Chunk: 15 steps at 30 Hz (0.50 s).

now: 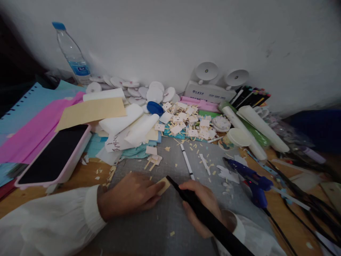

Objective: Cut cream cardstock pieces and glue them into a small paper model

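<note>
My left hand (pixel 130 193) lies low over the grey mat (pixel 128 234), its fingertips pressing a small cream-coloured piece (pixel 163 186) flat. Wrapped round a long black tool (pixel 202 211) is my right hand (pixel 199 206); the tool's narrow tip reaches the upper right edge of the cream piece. Just beyond the left hand sits a small pale paper figure (pixel 155 160) with thin strips sticking out. A white pen (pixel 187 161) lies on the mat farther back, with a cut white scrap (pixel 204 164) to its right.
A phone (pixel 55 156) and coloured sheets (pixel 32 124) lie left. Behind are a bottle (pixel 71 53), white discs (pixel 154 93) and a pile of small paper figures (pixel 183 119). To the right are a paper cup (pixel 236 138), a blue glue gun (pixel 250 177) and scissors (pixel 301 195).
</note>
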Tool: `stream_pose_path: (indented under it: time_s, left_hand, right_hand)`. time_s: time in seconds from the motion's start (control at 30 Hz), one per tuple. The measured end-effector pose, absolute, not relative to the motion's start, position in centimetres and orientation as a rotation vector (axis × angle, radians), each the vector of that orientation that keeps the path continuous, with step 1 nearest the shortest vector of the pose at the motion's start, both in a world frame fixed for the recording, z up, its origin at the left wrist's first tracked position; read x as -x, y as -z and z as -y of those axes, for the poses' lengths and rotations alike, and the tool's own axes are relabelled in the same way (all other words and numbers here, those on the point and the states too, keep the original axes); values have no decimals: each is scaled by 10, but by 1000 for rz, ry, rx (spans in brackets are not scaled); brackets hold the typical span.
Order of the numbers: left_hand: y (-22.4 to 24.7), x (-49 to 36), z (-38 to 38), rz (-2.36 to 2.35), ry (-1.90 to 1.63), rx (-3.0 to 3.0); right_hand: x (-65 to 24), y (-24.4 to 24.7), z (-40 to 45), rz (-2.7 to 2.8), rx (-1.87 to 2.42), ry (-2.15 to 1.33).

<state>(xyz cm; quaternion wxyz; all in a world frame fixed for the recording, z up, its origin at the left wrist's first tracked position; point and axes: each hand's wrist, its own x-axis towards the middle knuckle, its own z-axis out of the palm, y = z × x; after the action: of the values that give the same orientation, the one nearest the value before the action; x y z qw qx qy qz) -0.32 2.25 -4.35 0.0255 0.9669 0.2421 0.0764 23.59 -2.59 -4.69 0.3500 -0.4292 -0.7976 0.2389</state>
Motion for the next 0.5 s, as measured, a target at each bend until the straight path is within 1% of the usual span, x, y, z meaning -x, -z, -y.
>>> stream_pose_path:
  time_s: [0.27, 0.43, 0.5]
  left_hand:
    - [41, 4, -22, -739, -267, -2972]
    - [39, 3, -22, -753, -280, -2985]
    - [41, 3, -21, -772, -331, -2988]
  right_hand:
    - [-235, 47, 24, 2119, 1086, -628]
    - [-233, 44, 25, 2151, 1027, -566]
    - [-233, 43, 25, 2095, 1061, -678]
